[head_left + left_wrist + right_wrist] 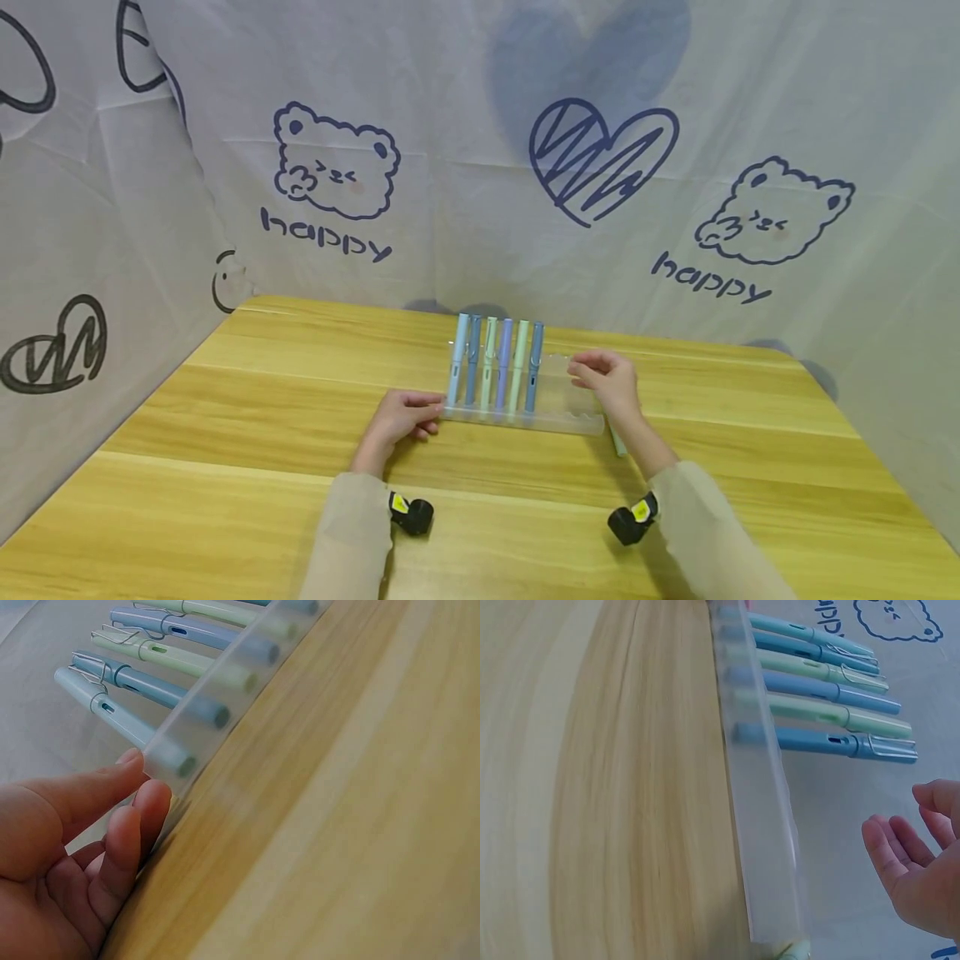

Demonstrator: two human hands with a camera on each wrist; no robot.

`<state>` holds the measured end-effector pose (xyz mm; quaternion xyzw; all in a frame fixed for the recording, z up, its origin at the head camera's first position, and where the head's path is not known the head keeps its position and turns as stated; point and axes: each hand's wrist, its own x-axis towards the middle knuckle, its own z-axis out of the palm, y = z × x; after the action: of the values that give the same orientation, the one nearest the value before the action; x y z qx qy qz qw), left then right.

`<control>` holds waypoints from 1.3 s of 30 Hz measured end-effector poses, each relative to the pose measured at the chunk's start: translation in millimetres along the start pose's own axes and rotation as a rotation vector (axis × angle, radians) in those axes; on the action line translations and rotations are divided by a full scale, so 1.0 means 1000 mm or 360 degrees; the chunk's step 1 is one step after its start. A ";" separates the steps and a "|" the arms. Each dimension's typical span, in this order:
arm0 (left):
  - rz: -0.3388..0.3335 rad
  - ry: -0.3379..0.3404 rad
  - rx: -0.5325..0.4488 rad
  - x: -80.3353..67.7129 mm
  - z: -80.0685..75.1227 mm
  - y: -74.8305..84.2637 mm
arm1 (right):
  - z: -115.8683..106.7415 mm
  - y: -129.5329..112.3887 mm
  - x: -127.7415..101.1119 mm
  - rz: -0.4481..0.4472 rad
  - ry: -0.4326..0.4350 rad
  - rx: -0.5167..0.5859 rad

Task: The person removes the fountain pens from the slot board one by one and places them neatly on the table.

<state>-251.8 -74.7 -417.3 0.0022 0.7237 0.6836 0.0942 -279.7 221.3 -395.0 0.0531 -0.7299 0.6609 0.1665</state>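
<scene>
A clear plastic rack (558,421) stands near the middle of the wooden table (225,417), and everything else sits around it. Six pens (495,362) stand upright in the rack's left part, side by side in pale blue, green and purple; the frosted front wall blurs their lower ends in both wrist views.

The left hand (401,419) rests on the table at the rack's left end, its fingertips (139,761) touching the end wall with fingers loosely bent and holding nothing.

The right hand (607,377) hovers over the rack's empty right part, near its back edge. Its fingers (889,844) are loosely curled and a little apart, holding nothing; the right wrist view cuts off most of the hand.

A pale green pen (617,440) lies on the table just right of the rack, mostly hidden under the right forearm, with only its tip showing in the right wrist view.
</scene>
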 end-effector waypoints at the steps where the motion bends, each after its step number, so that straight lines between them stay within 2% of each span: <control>1: 0.0000 0.0002 0.0002 0.000 0.000 0.000 | 0.004 -0.012 -0.005 0.0002 -0.0012 0.0003; 4: 0.0003 0.0003 0.0007 0.000 0.000 0.000 | 0.010 -0.025 -0.011 -0.0008 -0.0059 0.0057; 9: 0.0007 0.0005 0.0002 -0.001 0.000 0.001 | 0.020 -0.039 -0.015 0.0147 -0.0037 -0.0071; 34: 0.0023 0.0009 0.0013 -0.001 0.001 0.000 | 0.045 -0.034 -0.017 0.0100 -0.0122 -0.0078; 39: 0.0014 0.0006 0.0013 -0.001 0.001 0.000 | 0.046 -0.034 -0.018 0.0137 -0.0151 -0.0111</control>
<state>-250.9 -74.2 -416.8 0.0045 0.7266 0.6812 0.0897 -260.5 169.3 -371.3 0.0470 -0.7611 0.6383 0.1050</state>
